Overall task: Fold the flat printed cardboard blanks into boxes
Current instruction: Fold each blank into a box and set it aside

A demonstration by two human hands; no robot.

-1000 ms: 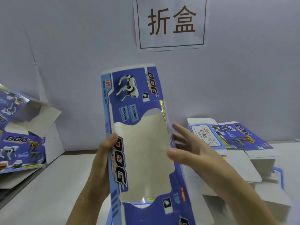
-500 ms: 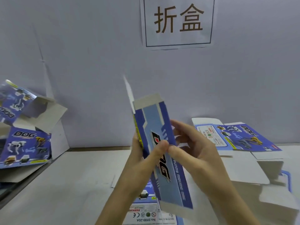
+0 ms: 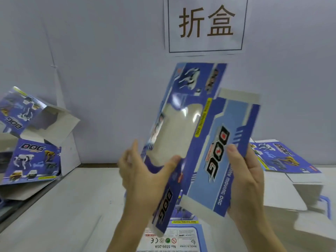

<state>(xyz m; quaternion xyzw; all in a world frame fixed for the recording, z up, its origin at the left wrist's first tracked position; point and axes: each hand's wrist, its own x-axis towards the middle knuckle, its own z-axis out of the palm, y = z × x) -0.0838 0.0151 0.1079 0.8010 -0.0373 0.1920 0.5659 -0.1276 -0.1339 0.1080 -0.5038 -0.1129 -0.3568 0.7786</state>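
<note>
I hold a blue printed cardboard blank (image 3: pixel 203 142) upright and tilted in front of me, partly opened into a sleeve. Its clear window panel faces left and a light-blue side panel with "DOG" lettering faces me. My left hand (image 3: pixel 145 175) grips the left window panel, thumb on the front near the fold. My right hand (image 3: pixel 243 179) clasps the right edge of the light-blue panel, thumb on its face. Grey flaps stick out at the top and bottom of that panel.
A stack of flat blanks (image 3: pixel 283 159) lies on the table at the right. Folded boxes (image 3: pixel 31 157) are piled at the left against the wall. Another flat blank (image 3: pixel 178 239) lies on the table below my hands. A paper sign (image 3: pixel 206 24) hangs on the wall.
The blank has swung from edge-on to spread open, showing the window and side panels. My hands have moved apart, the right one out to the panel's right edge.
</note>
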